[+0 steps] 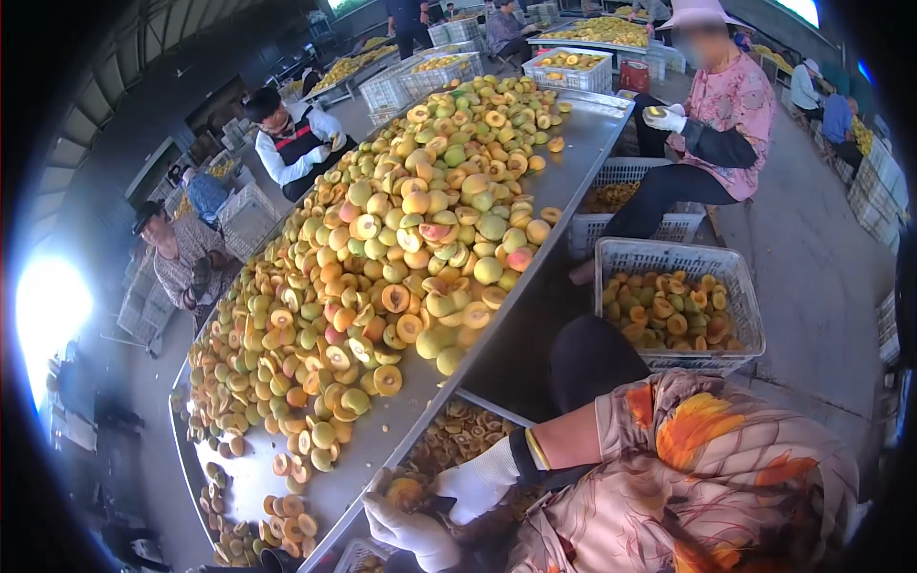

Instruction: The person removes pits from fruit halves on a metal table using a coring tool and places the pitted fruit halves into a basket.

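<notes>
Near the bottom of the head view, my left hand [420, 537] wears a white glove and has its fingers curled around a peach half [405, 493]. Close beside it is my right hand [480, 484], also in a white glove, with a dark cuff at the wrist. Its fingers are closed, and something small and dark shows at their tips, too unclear to name. Both hands are just off the near edge of the metal table [387, 415]. Below them lies a mass of brownish cut pieces [460, 435].
Halved peaches [382, 248] are heaped along the table, which has a raised rim. A crate of peach halves [673, 310] stands at my right. Beyond it a person in a pink hat [726, 115] sits working. Other people stand or sit across the table, among stacked crates [248, 220].
</notes>
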`<state>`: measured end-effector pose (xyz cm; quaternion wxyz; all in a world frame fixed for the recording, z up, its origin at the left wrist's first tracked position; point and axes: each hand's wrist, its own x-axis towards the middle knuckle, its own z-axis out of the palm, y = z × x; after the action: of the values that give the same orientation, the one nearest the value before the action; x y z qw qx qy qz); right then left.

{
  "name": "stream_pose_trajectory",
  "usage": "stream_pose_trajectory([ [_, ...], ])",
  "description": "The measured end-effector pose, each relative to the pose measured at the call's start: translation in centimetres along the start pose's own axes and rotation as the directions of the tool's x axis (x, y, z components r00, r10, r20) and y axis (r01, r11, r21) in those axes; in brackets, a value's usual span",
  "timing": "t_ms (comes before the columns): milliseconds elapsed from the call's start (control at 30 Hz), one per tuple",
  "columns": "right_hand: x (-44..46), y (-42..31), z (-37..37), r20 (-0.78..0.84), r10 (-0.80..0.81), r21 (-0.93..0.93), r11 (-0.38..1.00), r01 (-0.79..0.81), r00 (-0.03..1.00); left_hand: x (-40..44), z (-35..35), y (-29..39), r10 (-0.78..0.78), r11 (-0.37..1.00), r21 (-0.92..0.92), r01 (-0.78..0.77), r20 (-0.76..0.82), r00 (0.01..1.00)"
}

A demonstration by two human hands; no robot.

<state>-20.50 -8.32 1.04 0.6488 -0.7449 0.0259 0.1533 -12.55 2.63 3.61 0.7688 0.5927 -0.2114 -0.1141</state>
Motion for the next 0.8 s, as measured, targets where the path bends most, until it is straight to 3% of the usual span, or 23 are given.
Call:
stream_pose_trajectory([
  [33, -0.7, -0.8, -0.3, 0.056, 0.114, 0.021, 0.993, -0.115, 0.992, 0.1, 0.6, 0.1, -0.07, 0.992, -0.108, 0.068, -0.015, 0.997],
  [133, -2.2, -1.7, 0.0, 0.021, 0.041, 0.089, 0.995, -0.042, 0.999, -0.5, 1.4, 1.4, -0.242, 0.934, -0.251, 0.255, 0.084, 0.967],
  [267, -3.3, -2.2, 0.7, -0.131, -0.203, 0.055, 0.976, 0.211, 0.97, 0.2, 0.7, 1.2, -0.123, 0.974, -0.162, 0.158, 0.203, 0.971],
  [333, -5.2, -4.5, 0.4, -0.111, -0.17, 0.109, 0.977, 0.183, 0.979, 0.3, 0.5, 1.5, -0.097, 0.976, -0.166, 0.14, 0.241, 0.966],
  [467, -5.2, -4.2, 0.2, 0.103, 0.002, 0.287, 0.957, -0.032, 0.995, 0.4, 0.8, 2.0, -0.088, 0.976, -0.17, 0.136, 0.259, 0.962],
  [533, -5.2, -3.4, 0.1, 0.294, -0.086, 0.555, 0.826, -0.097, 0.952, 0.0, 0.2, 2.0, -0.069, 0.964, -0.22, 0.146, 0.323, 0.944],
  [567, -5.3, -3.5, 0.2, 0.341, -0.089, 0.589, 0.796, -0.139, 0.936, -0.3, 0.2, 2.2, -0.15, 0.936, -0.266, 0.232, 0.295, 0.944],
  [600, -5.4, -3.6, 0.3, 0.398, -0.058, 0.605, 0.767, -0.214, 0.916, -0.5, -0.4, 1.8, -0.153, 0.906, -0.32, 0.278, 0.363, 0.919],
  [667, -5.1, -2.8, 1.0, 0.401, -0.054, 0.643, 0.728, -0.238, 0.915, -0.6, -2.0, 1.6, -0.165, 0.955, -0.179, 0.235, 0.338, 0.927],
  [733, -4.4, -2.6, 1.9, 0.39, -0.077, 0.663, 0.715, -0.221, 0.918, -0.7, -2.7, 1.7, -0.195, 0.948, -0.187, 0.256, 0.294, 0.936],
  [800, -3.8, -2.5, 2.6, 0.375, -0.142, 0.634, 0.76, -0.142, 0.916, -1.4, -2.8, 2.6, -0.216, 0.959, -0.156, 0.235, 0.129, 0.968],
])
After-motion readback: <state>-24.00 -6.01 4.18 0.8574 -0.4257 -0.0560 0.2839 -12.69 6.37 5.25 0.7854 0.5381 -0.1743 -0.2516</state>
